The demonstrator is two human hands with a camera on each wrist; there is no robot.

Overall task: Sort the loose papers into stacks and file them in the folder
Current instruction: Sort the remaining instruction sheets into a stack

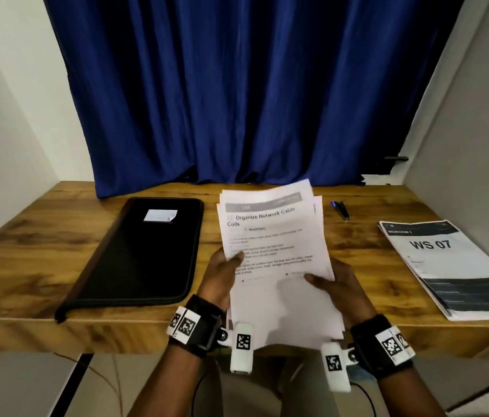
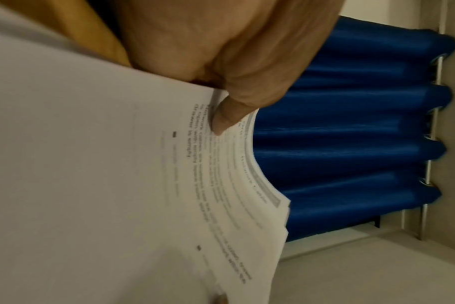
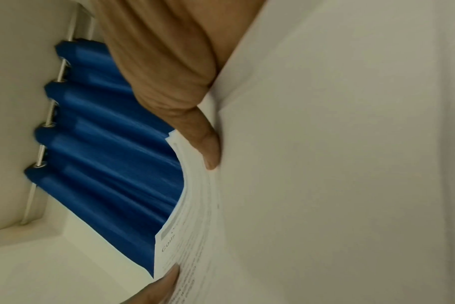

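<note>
We judge we are mid-sort: our left hand (image 1: pixel 222 272) and right hand (image 1: pixel 338 285) each pinch a side edge of the loose sheaf of white printed papers (image 1: pixel 273 254), thumbs on top, lifted over the near middle of the wooden desk (image 1: pixel 42 260). The sheaf's long axis runs near to far, its heading "Organize Network Cable Coils" at the far end, sheets slightly fanned. Next we should peel the top sheet off and lay it on its stack, perhaps beside the stapled "WS 07" sheets (image 1: pixel 453 266) at right, before opening the closed black zip folder (image 1: pixel 141 254) at left.
</note>
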